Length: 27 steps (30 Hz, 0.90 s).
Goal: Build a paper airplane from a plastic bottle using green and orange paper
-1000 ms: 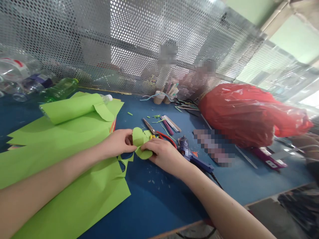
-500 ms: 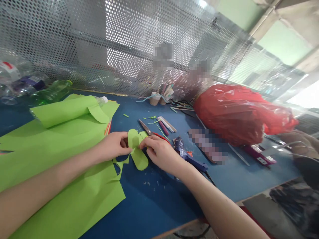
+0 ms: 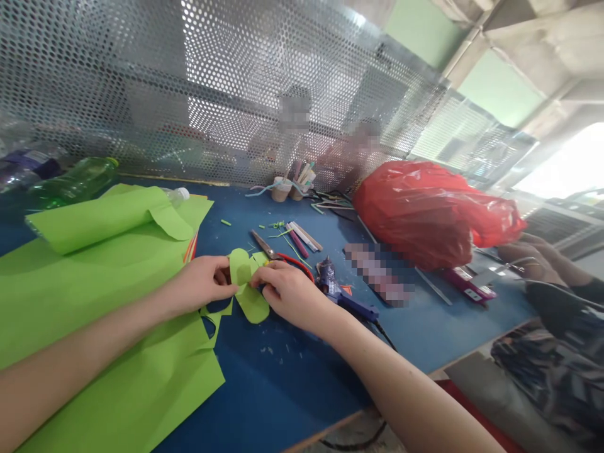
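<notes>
Between my two hands is a light green paper cutout with rounded lobes, held above the blue table. My left hand pinches its left side between thumb and fingers. From the right, my right hand grips its other side, the fingertips close to the middle. Scissors with red handles lie just beyond my right hand. Large green paper sheets spread under my left forearm, with a cut scrap at their edge. A rolled green sheet around a clear bottle rests on top.
A dark blue glue gun lies right of my right hand, near several markers. A big red plastic bag stands at the back right. Green bottle at far left; cups before a perforated metal screen. Another person's hand is at right.
The view has shifted slightly, so the table's things appear further left. Both hands keep their hold on the green paper cutout, with little visible movement.
</notes>
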Tool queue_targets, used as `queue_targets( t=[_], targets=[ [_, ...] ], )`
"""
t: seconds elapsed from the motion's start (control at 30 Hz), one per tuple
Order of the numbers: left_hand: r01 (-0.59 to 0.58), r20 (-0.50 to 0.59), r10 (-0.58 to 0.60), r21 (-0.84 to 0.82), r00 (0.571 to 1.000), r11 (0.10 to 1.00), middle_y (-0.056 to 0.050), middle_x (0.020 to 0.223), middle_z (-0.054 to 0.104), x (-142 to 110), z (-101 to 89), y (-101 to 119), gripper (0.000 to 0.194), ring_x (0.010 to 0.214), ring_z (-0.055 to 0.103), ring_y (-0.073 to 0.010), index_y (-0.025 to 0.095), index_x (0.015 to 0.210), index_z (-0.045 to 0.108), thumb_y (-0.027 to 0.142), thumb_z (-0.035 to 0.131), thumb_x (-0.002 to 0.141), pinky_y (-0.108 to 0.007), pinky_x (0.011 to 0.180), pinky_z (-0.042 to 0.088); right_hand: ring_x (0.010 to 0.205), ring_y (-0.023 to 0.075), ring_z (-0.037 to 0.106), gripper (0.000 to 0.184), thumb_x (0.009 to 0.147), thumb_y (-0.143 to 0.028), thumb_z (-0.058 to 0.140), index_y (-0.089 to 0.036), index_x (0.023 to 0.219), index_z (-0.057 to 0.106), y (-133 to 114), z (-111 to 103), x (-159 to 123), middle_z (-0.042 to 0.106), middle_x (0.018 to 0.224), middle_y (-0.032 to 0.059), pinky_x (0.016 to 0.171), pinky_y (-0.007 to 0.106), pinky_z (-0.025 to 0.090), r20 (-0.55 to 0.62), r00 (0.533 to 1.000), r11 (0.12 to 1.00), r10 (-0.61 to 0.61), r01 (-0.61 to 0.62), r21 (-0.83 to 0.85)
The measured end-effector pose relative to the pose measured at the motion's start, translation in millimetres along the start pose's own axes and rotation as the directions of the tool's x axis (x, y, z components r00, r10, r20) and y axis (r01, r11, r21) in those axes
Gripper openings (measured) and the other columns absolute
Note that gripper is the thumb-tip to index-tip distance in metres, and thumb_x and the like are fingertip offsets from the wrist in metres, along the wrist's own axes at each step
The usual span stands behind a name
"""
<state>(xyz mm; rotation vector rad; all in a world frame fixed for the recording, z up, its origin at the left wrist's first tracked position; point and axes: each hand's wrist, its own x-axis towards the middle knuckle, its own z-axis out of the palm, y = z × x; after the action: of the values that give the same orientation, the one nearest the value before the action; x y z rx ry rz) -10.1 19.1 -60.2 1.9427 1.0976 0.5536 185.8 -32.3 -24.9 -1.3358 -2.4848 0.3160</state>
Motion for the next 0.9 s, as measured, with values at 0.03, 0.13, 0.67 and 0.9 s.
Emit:
queue_targets(
  t=[0.03, 0.13, 0.67, 0.9],
  targets=[
    [-0.002, -0.002, 0.002, 0.003, 1.0, 1.0, -0.002, 0.067, 0.067, -0.1, 0.0, 0.0, 0.02, 0.061, 0.061, -0.019, 0.017, 0.08, 0.065, 0.032, 0.065, 0.066, -0.028, 0.055, 0.044, 0.089, 0.018, 0.058, 0.031, 0.076, 0.003, 0.045, -0.016, 0.09, 0.065, -0.6, 0.0, -0.2, 0.065, 0.087, 0.0056, 0.081, 0.027, 0.045, 0.0, 1.0, 1.0, 0.001, -0.001, -0.004],
    [-0.006, -0.01, 0.006, 0.003, 1.0, 1.0, -0.003, 0.066, 0.068, -0.6, -0.2, 0.5, 0.017, 0.06, 0.061, -0.0196, 0.017, 0.075, 0.064, 0.032, 0.065, 0.066, -0.028, 0.054, 0.044, 0.087, 0.0185, 0.058, 0.03, 0.076, 0.002, 0.046, -0.016, 0.09, 0.065, -2.0, 0.3, -0.5, 0.064, 0.086, 0.0057, 0.078, 0.027, 0.045, -0.004, 1.0, 1.0, 0.002, -0.002, -0.019],
    [0.015, -0.011, -0.015, 0.024, 1.0, 1.0, 0.0, 0.06, 0.064, -2.1, -0.5, 4.8, 0.022, 0.057, 0.058, -0.0177, 0.017, 0.079, 0.068, 0.035, 0.066, 0.066, -0.026, 0.053, 0.041, 0.084, 0.0187, 0.058, 0.027, 0.077, -0.001, 0.047, -0.017, 0.088, 0.067, -2.7, 3.5, -2.1, 0.063, 0.079, 0.0053, 0.073, 0.026, 0.044, -0.048, 0.999, 0.999, -0.002, 0.0, -0.046],
    [0.002, 0.018, -0.002, -0.014, 1.0, 1.0, -0.002, 0.066, 0.066, -1.7, -0.3, 1.0, 0.021, 0.063, 0.061, -0.0196, 0.018, 0.079, 0.067, 0.036, 0.065, 0.069, -0.027, 0.058, 0.044, 0.08, 0.0177, 0.059, 0.023, 0.076, -0.001, 0.052, -0.018, 0.085, 0.065, -2.3, 6.0, -2.3, 0.064, 0.076, 0.0028, 0.073, 0.025, 0.045, -0.122, 0.992, 1.0, 0.013, -0.012, 0.006]
  ],
)
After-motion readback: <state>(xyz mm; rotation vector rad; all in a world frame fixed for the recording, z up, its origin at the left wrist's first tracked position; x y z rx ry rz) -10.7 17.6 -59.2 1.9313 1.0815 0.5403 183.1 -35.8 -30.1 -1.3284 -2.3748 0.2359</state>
